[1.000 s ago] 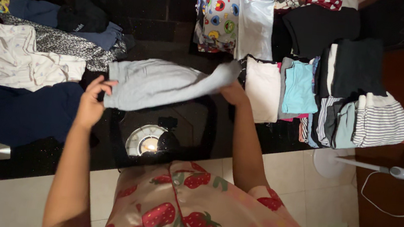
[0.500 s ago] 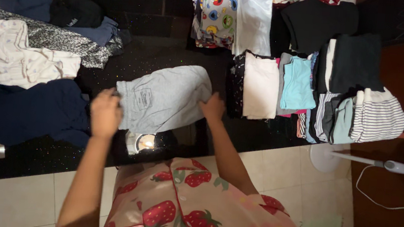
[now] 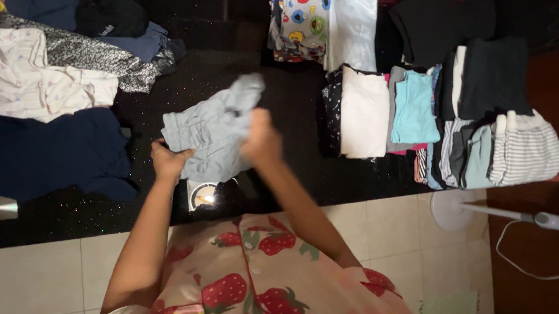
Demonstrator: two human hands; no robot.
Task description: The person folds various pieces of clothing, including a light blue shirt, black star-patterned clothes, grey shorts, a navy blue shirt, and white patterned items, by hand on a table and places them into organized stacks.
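A light grey garment (image 3: 210,130) lies bunched on the glossy black counter (image 3: 61,221) in front of me. My left hand (image 3: 168,160) grips its near left corner. My right hand (image 3: 261,138) holds the right side and lifts it over toward the left, so the cloth is partly folded. Both hands are closed on the fabric.
Folded clothes stand in stacks at the right: white (image 3: 364,110), turquoise (image 3: 415,107), striped (image 3: 529,150), black (image 3: 496,75), a cartoon print (image 3: 301,16). Unfolded clothes lie left: cream (image 3: 21,74), navy (image 3: 27,150). A white fan base (image 3: 455,208) sits on the tiled floor.
The grey garment was held stretched in the air, then laid flat on the counter. Now my right hand has pulled its right side leftward, folding it.
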